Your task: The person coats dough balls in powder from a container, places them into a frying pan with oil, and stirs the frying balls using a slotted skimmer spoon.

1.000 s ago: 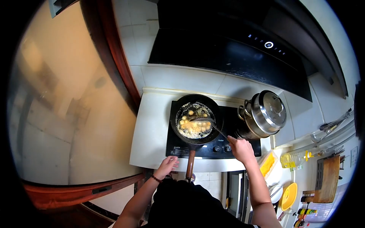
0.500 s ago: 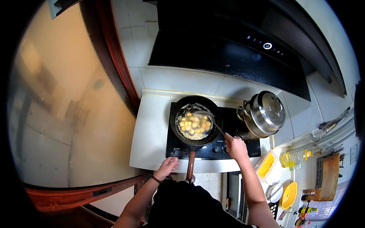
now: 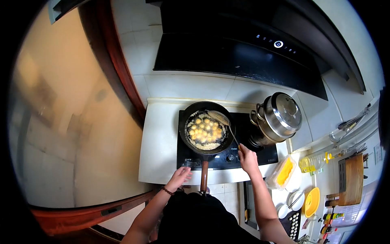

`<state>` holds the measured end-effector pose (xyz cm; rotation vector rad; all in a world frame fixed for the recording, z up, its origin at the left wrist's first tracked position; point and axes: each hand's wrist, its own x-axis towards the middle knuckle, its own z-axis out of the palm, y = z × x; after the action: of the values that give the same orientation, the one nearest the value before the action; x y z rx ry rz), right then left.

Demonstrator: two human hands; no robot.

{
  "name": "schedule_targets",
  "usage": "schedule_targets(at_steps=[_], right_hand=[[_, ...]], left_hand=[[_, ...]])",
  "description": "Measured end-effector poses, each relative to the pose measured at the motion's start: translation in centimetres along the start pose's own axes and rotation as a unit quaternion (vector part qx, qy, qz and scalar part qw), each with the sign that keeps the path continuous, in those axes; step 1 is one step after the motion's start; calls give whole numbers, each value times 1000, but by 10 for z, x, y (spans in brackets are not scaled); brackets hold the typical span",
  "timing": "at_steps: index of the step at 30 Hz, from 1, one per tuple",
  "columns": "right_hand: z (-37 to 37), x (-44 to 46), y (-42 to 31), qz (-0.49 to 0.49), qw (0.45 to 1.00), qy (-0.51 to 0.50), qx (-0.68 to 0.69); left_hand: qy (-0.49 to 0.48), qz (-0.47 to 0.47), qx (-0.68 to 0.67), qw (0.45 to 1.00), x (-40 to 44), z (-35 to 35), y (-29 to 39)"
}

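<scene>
A black frying pan (image 3: 183, 129) with a brown handle (image 3: 204, 175) sits on the black cooktop (image 3: 219, 161). Several golden balls (image 3: 205, 129) are gathered in bubbling oil, with pale foam or crumbs round the edge. My right hand (image 3: 248, 160) is closed around the handle of a skimmer (image 3: 218, 117), whose perforated head is over the pan's upper right side. Whether the head touches the oil I cannot tell. Left of the pan handle, my left hand (image 3: 180, 177) hovers at the counter's front edge, fingers loosely apart and holding nothing.
A lidded steel steamer pot (image 3: 280, 118) stands right of the pan, under the black range hood (image 3: 235, 53). Farther right are a plastic box of yellow food (image 3: 283, 173), an oil bottle (image 3: 313, 163), a yellow basin (image 3: 312, 202) and a cutting board (image 3: 351, 179).
The skimmer has turned and shifted to the pan's upper right side, uncovering more of the balls. My left hand stays almost in place, and the view has swung slightly right.
</scene>
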<state>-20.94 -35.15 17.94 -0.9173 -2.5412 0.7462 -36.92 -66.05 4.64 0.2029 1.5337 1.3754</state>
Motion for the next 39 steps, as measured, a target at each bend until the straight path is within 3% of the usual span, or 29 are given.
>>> schedule_targets(at_steps=[10,13,20,23,24,25,29,33,39], right_hand=[[18,-19,5,45,995,27,82],[19,-29,-4,98,989,6,112],[25,-36,-2,98,988,36,113],[14,-41,-2,142,978,20,154],[15,-42,3,146,977,18,156],[16,-44,8,140,975,23,173],[8,-51,21,174,947,3,270],[-11,-59,42,207,913,-42,350],[-22,-61,100,166,894,-87,408]], left_hand=[[-12,16,11,1000,-6,-3,17],[-18,22,14,999,-9,-1,24],[-32,17,8,999,-6,12,18],[6,49,3,999,-16,26,33],[33,99,-6,995,-19,31,39],[58,149,-14,987,-22,38,46],[7,149,10,989,-30,81,68],[-20,142,24,989,-21,143,67],[-9,96,38,995,14,230,26]])
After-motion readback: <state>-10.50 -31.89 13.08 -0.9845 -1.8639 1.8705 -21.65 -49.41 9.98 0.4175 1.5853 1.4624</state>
